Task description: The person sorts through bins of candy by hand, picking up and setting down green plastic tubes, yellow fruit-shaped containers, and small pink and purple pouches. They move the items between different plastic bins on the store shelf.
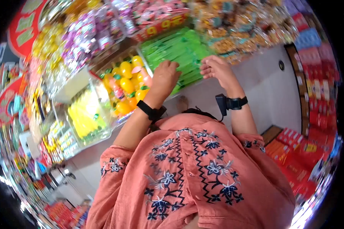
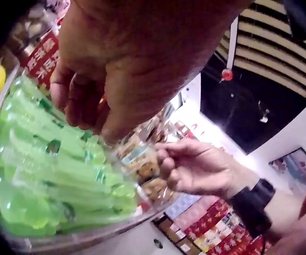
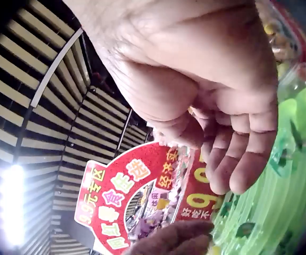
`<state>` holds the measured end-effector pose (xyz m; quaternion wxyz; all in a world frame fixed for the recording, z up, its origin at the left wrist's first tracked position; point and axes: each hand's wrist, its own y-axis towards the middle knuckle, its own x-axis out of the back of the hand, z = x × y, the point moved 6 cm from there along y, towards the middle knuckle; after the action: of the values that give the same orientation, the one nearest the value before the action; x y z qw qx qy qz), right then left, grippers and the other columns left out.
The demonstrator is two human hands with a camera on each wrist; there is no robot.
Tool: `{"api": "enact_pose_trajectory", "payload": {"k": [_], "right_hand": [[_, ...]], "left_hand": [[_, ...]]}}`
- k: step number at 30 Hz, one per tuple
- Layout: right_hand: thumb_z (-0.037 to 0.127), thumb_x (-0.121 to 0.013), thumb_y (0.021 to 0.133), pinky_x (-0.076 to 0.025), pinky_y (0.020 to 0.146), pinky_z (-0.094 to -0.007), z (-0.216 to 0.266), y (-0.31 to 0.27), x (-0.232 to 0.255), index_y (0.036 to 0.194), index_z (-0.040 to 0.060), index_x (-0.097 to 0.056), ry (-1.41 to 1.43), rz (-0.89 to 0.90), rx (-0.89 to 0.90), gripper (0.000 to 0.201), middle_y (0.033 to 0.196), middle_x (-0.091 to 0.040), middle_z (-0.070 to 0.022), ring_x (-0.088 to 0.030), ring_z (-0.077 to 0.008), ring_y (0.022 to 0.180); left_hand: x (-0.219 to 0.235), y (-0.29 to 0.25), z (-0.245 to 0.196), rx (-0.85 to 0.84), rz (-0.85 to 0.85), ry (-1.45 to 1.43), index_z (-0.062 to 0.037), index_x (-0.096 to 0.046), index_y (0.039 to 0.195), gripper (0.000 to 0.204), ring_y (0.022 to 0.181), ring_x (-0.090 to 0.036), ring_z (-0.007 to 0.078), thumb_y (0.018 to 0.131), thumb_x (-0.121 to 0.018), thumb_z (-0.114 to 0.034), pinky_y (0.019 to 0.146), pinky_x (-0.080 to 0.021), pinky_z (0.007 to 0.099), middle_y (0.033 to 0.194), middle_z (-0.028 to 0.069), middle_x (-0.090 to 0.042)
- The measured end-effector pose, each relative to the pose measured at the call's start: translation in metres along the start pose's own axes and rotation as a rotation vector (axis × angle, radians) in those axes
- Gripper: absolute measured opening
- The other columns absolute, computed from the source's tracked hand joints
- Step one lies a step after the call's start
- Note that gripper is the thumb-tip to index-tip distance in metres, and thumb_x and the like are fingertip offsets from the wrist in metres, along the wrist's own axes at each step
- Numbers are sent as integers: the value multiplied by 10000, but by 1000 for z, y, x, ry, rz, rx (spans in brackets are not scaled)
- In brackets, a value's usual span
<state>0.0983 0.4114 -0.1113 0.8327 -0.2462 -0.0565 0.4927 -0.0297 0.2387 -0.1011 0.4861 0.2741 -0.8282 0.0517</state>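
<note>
Green long packets point(image 1: 176, 55) fill a clear tray, also large in the left wrist view point(image 2: 52, 159). Over the tray's near-left part is my left hand point(image 1: 166, 78), its fingers bent downward above the packets point(image 2: 110, 69); no item shows in it, and whether its fingertips touch is unclear. My right hand point(image 1: 219, 72) hovers at the tray's right edge with loosely bent fingers and nothing visible in it. In the right wrist view my right hand point(image 3: 206, 90) covers part of the green packets point(image 3: 270, 207).
Yellow and orange fruit-shaped items point(image 1: 128, 80) lie in a tray left of the green one. Brown snack packs point(image 1: 233, 30) are heaped at the back right. A red price sign point(image 1: 162, 26) stands behind. Red packages point(image 1: 298, 164) stack at the right; bright yellow packets point(image 1: 82, 118) sit at the left.
</note>
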Motion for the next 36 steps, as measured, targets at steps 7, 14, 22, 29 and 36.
{"api": "enact_pose_trajectory", "payload": {"k": [7,14,22,29,36], "right_hand": [[241,-526,1004,-550,696,-282,45,21,-111,1094,29,-586,-81,281,73,238,949,-668,-90,-654,-146,798],[160,-523,973,-555,739,-276,52,10,-220,1090,11,-605,-211,557,99,206,768,-656,-46,-657,-130,735],[163,-513,998,-548,738,-273,43,1,-295,1166,-8,-573,-233,655,70,247,989,-662,-104,-665,-150,815],[173,-485,983,-548,713,-275,42,-11,-317,1127,12,-585,-269,620,104,238,1008,-692,-109,-682,-149,803],[173,-495,978,-542,697,-268,31,-19,-313,1118,24,-585,-206,523,76,224,998,-691,-105,-683,-141,801]], "left_hand": [[161,-31,-9,115,-169,-99,-30,-648,1001,224,848,-650,360,895,-676,-225,728,-516,422,913,170,-657],[271,-117,84,327,-220,-107,9,-644,990,187,722,-570,103,963,-637,-176,658,-493,281,786,28,-620],[268,-187,220,440,176,147,14,-652,990,196,791,-649,260,883,-645,-149,718,-510,366,872,135,-677],[209,-191,259,360,400,441,-54,-665,963,167,903,-648,386,813,-607,-101,774,-514,479,966,190,-658],[178,-188,258,174,504,631,-86,-704,929,180,911,-676,332,873,-533,-79,767,-543,446,951,140,-680]]}}
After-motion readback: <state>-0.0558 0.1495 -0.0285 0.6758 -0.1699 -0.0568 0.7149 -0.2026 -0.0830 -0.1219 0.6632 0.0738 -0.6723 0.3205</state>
